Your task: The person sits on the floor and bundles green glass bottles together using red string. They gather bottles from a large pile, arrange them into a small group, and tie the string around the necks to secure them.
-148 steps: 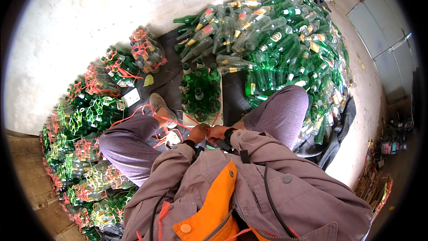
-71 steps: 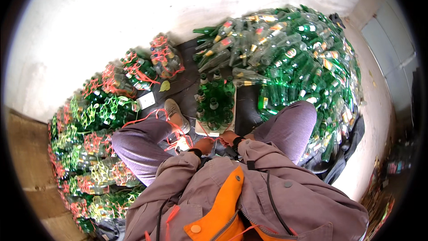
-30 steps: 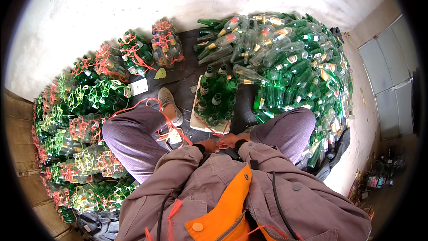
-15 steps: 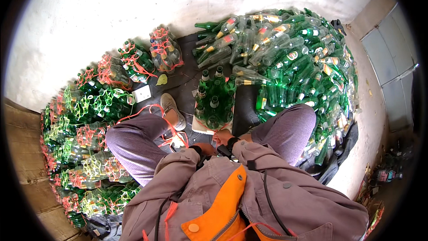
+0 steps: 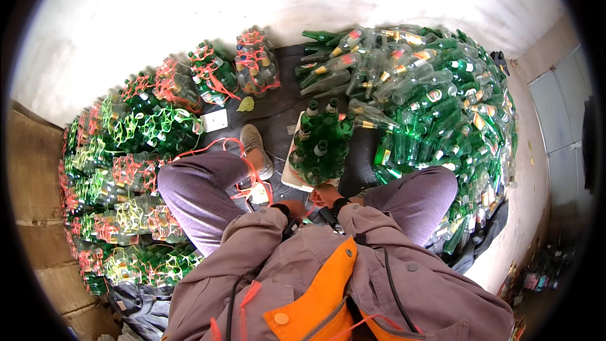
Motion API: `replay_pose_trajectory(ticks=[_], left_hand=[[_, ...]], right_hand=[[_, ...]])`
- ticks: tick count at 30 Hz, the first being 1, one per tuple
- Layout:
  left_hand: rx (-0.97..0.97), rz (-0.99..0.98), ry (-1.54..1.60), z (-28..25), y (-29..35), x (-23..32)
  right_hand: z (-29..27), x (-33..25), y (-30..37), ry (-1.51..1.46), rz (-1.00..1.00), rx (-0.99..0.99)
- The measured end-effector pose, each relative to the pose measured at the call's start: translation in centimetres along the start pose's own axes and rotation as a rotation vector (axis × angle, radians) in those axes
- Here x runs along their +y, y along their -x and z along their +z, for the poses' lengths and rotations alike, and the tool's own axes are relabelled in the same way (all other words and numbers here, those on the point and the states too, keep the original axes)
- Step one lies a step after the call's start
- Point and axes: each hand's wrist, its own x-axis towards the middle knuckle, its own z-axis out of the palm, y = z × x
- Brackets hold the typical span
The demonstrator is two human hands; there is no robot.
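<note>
A cluster of upright green glass bottles (image 5: 320,145) stands on a small white board (image 5: 293,177) between my legs. My right hand (image 5: 326,195) is at the board's near edge, just below the closest bottle. Its fingers are curled, with red plastic string (image 5: 312,199) at them. Close beside it is my left hand (image 5: 293,206), near my lap; its fingers are mostly hidden, so I cannot see what they hold. More red string (image 5: 257,184) runs loose over my left shoe and leg.
At right lies a large heap of loose green and clear bottles (image 5: 429,98). On the left, bottle bundles (image 5: 151,127) tied with red and green string stand in rows. A white card (image 5: 214,120) and a yellow leaf (image 5: 245,104) lie on the black sheet (image 5: 284,88).
The whole view has shifted, so the scene sits slightly farther right and lower. My hands stay close together at the near edge of the board; the bottles remain standing on it.
</note>
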Motion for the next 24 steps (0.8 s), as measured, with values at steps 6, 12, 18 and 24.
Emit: replay_pose_trajectory(ticks=[6, 12, 18, 24], left_hand=[[0.825, 0.095, -0.007, -1.3, -5.5, -9.6], [0.823, 0.013, 1.352, -5.0, -2.2, -4.3], [0.851, 0.067, 1.409, -5.1, -2.3, -5.0], [0.913, 0.035, 1.336, -4.7, -4.0, -6.1]], right_hand=[[0.5, -1.1, 0.7, 0.123, -0.117, 0.022], [0.1, -1.3, 1.7, 0.034, 0.007, 0.014], [1.5, -2.0, 2.8, -0.028, -0.002, 0.109], [1.8, -2.2, 2.8, -0.02, 0.031, 0.135]])
